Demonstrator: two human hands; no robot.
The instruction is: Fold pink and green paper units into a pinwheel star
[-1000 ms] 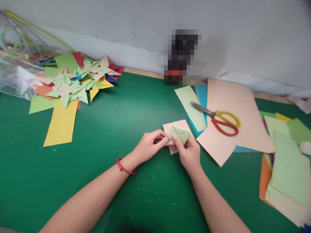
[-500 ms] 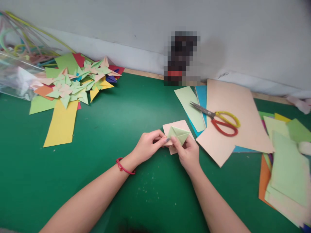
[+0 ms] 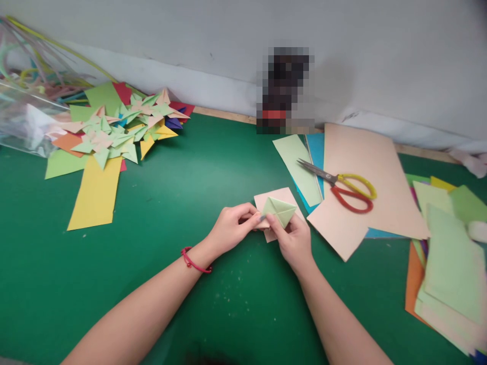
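Between my two hands is a small folded paper piece (image 3: 282,210), pale green with crease lines on top and a bit of peach paper at its left end. My left hand (image 3: 238,225), closed, pinches that left end between thumb and fingers. On the other side my right hand (image 3: 294,238) grips the green part, its thumb on top and the fingers tucked behind, partly hidden. Beneath the piece, a peach paper square (image 3: 283,193) lies on the green tabletop (image 3: 198,203).
Scissors (image 3: 337,181) with yellow and red handles rest on peach sheets (image 3: 361,152) to the right. Stacked coloured papers (image 3: 452,263) lie farther right. Folded paper stars (image 3: 114,134) and a clear bag (image 3: 34,121) sit at the back left. A pixelated object (image 3: 287,91) stands against the wall.
Almost nothing differs. The folded paper has tilted very slightly in my fingers, and both hands keep their grip in the same place.
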